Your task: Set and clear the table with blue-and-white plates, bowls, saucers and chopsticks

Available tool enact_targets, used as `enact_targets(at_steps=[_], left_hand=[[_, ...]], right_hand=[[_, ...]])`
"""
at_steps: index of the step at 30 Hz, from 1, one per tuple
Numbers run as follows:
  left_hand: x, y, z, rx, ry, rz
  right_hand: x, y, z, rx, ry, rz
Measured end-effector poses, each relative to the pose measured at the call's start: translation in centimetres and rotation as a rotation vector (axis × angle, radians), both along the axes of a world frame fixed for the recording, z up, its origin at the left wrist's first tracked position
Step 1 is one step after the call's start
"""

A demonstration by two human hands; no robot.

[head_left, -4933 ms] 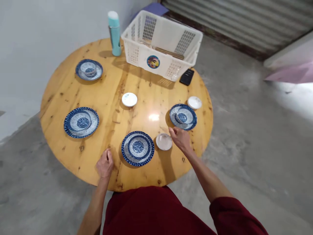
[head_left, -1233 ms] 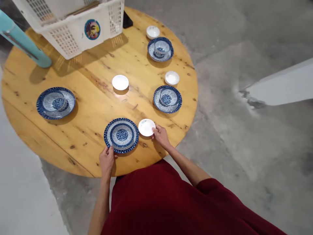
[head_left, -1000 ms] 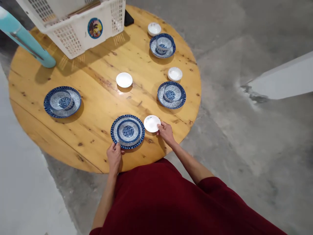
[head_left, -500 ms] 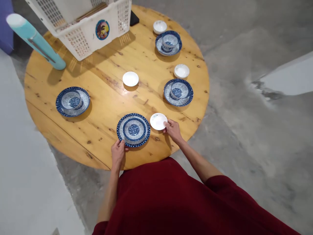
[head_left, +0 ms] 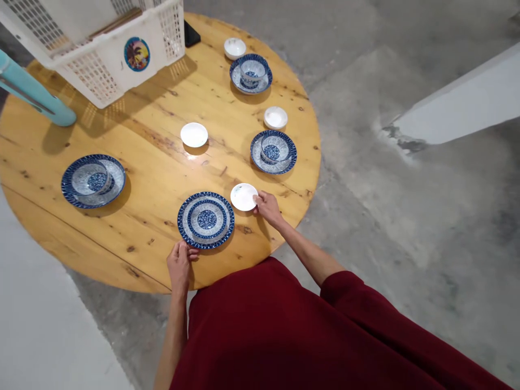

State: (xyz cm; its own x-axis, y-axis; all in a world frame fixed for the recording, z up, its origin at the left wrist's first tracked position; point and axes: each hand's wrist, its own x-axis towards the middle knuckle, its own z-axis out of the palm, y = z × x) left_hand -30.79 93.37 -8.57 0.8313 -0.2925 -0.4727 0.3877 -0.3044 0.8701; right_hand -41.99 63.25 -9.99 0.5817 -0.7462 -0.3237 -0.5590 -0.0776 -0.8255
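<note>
Your right hand (head_left: 268, 207) pinches the near saucer (head_left: 242, 196) by its right edge, just right of the near plate (head_left: 182, 219), bowl (head_left: 206, 219) on it, close to the table (head_left: 154, 216) edge. Your left hand (head_left: 179, 264) sits half-curled at the plate's near-left rim; can't tell if it's gripping.

Arms (head_left: 309, 252) apart, left hand (head_left: 180, 264) loosely curled, right hand (head_left: 267, 207) in a pinch

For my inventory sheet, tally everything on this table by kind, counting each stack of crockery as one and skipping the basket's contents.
Blue-and-white stacks: 4
Small white dishes: 4
White basket: 1
Turquoise flask: 1
Flat black object: 1
Total: 11
</note>
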Motion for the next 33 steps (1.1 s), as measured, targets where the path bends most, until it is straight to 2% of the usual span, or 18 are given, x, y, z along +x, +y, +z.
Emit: enact_targets(at_steps=[7, 14, 22, 26, 29, 33], left_hand=[[0.0, -0.4, 0.2, 0.0, 0.014, 0.037], [0.0, -0.5, -0.1, 0.012, 0.003, 0.045], [-0.1, -0.5, -0.5, 0.002, -0.007, 0.035], [-0.2, -0.4, -0.3, 0.018, -0.002, 0.031], [-0.3, -0.1, -0.2, 0.04, 0.002, 0.044], [-0.5, 0.1, -0.3, -0.002, 0.018, 0.088]], right_hand=[[0.0, -1.5, -0.3, -0.168, 0.094, 0.021], [-0.1, -1.5, -0.5, -0.195, 0.103, 0.023], [-1.2, -1.5, 0.3, -0.203, 0.127, -0.003], [-1.6, -2.1, 1.3, -0.345, 0.167, -0.03], [-0.2, -2.9, 2.4, -0.464, 0.141, -0.023], [4.8, -4.3, 4.1, -0.428, 0.029, 0.07]])
